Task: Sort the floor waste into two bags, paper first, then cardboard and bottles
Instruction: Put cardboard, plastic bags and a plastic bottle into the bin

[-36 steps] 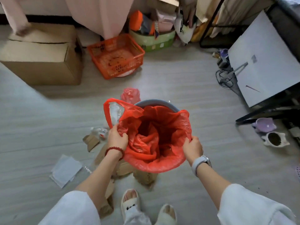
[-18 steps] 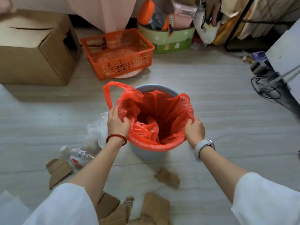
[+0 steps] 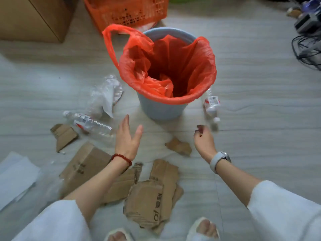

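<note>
A red plastic bag (image 3: 205, 66) lines a grey bin (image 3: 161, 110) standing on the floor. My left hand (image 3: 127, 138) hovers open in front of the bin, fingers straight, holding nothing. My right hand (image 3: 204, 140) hangs to the right with fingers loosely curled, empty. A clear plastic bottle (image 3: 90, 123) lies left of my left hand, and a second bottle (image 3: 211, 103) lies right of the bin. Torn cardboard pieces (image 3: 149, 197) cover the floor near my feet; a small scrap (image 3: 178, 146) lies between my hands. White paper (image 3: 15, 176) lies at the far left.
A crumpled clear wrapper (image 3: 106, 96) sits left of the bin. An orange basket (image 3: 126, 9) and a large cardboard box (image 3: 33, 16) stand behind. Cables and devices (image 3: 307, 44) lie at the right edge. Another cardboard scrap (image 3: 63, 136) lies at left.
Both hands let go of the red bag's rim and dropped toward the floor in front of the bin. The camera view tilted down and closer.
</note>
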`<state>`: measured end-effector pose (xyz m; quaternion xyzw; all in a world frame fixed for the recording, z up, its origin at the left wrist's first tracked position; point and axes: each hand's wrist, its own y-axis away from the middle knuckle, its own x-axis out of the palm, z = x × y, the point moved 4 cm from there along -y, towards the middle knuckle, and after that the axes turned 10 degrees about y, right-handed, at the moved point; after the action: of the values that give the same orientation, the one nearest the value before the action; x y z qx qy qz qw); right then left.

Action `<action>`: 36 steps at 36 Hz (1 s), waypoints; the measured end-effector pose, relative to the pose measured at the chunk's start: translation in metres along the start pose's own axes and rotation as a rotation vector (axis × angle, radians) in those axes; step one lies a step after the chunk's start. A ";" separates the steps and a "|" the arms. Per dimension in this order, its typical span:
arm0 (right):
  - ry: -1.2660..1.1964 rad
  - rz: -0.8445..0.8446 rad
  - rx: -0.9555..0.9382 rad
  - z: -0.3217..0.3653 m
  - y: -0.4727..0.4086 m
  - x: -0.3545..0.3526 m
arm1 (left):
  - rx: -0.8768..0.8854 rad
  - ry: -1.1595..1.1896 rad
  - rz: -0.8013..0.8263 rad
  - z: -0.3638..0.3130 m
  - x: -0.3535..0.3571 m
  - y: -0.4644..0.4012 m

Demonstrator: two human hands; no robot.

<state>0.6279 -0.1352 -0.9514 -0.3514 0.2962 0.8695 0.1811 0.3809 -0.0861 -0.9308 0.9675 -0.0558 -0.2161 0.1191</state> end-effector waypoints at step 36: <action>-0.227 0.318 -0.275 0.048 -0.037 -0.085 | 0.310 -0.184 0.531 -0.068 0.007 -0.043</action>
<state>0.6813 -0.0850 -0.8766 -0.2216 0.2043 0.9532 0.0243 0.4192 -0.0314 -0.8848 0.9021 -0.3492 -0.2530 0.0170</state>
